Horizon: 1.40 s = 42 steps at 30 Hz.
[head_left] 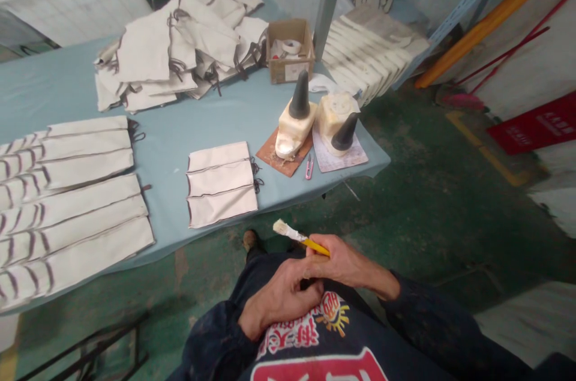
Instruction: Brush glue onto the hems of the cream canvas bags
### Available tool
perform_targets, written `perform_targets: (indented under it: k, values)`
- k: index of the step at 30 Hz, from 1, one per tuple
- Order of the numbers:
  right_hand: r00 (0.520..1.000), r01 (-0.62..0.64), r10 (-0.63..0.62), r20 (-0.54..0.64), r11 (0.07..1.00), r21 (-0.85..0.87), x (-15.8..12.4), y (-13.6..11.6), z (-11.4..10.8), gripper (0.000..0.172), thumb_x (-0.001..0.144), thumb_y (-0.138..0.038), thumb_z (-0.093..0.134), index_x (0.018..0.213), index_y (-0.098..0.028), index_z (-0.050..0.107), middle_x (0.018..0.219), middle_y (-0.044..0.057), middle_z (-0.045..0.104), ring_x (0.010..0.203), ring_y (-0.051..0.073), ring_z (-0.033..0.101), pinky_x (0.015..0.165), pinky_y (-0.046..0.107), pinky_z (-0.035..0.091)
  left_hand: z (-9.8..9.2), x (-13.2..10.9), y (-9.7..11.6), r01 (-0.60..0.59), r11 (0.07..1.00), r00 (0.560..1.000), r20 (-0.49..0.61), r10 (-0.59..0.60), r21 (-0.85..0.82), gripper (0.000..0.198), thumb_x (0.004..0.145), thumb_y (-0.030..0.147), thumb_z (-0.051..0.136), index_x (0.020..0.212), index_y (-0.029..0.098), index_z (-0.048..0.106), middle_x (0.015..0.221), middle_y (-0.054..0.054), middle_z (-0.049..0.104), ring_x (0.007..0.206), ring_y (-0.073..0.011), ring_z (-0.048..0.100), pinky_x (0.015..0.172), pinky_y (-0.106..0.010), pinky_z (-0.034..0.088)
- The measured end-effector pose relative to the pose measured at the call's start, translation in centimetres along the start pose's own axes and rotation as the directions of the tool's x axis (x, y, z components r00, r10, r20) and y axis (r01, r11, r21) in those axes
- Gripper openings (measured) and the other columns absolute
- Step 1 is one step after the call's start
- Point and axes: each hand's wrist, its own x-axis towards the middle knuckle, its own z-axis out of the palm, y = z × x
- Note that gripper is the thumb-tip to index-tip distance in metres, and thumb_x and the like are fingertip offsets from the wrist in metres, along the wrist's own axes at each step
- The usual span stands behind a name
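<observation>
Two hands at waist height, near the table [168,135]. Right hand [345,261] has its fingers wrapped round the yellow handle of a brush [297,235], pale bristles angled toward the table, short of its edge. Left hand [281,297] rests at the apron [378,339], overlapping the right in view; fingers mostly hidden, can't tell if they're closed. On the table: three overlapping cloth pieces [222,179], pink snips [309,167] beside a brown board [266,151].
</observation>
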Motion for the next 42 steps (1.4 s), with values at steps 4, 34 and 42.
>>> perform_targets:
  k: [4,34,42]
  values:
    - [0.996,0.094,-0.094,0.001,0.995,-0.02,-0.4,-0.4,-0.9,0.018,0.079,-0.033,0.076,0.084,-0.018,0.067,0.074,-0.003,0.063,0.067,0.014,0.054,0.062,0.025,0.041,-0.5,-0.2,1.2,0.149,0.912,0.989,0.059,-0.137,-0.381,0.043,0.079,0.012,0.061,0.121,0.017,0.071,0.092,-0.003,0.068,0.082,-0.0163,0.058,0.077,-0.028,0.046]
    - [0.89,-0.14,-0.122,-0.439,0.844,-0.518,2.5,2.7,2.6,0.048,0.087,-0.064,0.062,0.067,-0.025,0.043,0.059,-0.002,0.052,0.055,0.015,0.044,0.058,0.03,0.023,2.4,-0.6,-1.7,0.27,0.683,0.933,0.007,-0.361,-0.678,0.06,0.083,0.057,0.081,0.121,0.015,0.065,0.106,-0.007,0.065,0.09,-0.0159,0.06,0.076,-0.026,0.048]
    - [0.819,-0.043,-0.029,-0.573,0.993,-0.112,1.6,5.0,3.0,0.049,0.08,-0.067,0.068,0.067,-0.026,0.045,0.059,-0.005,0.046,0.058,0.016,0.042,0.06,0.031,0.031,1.9,-0.2,-1.9,0.161,0.851,0.945,-0.171,-0.28,-0.5,0.054,0.094,0.062,0.065,0.112,0.011,0.067,0.075,0.001,0.057,0.061,-0.0102,0.051,0.06,-0.024,0.044]
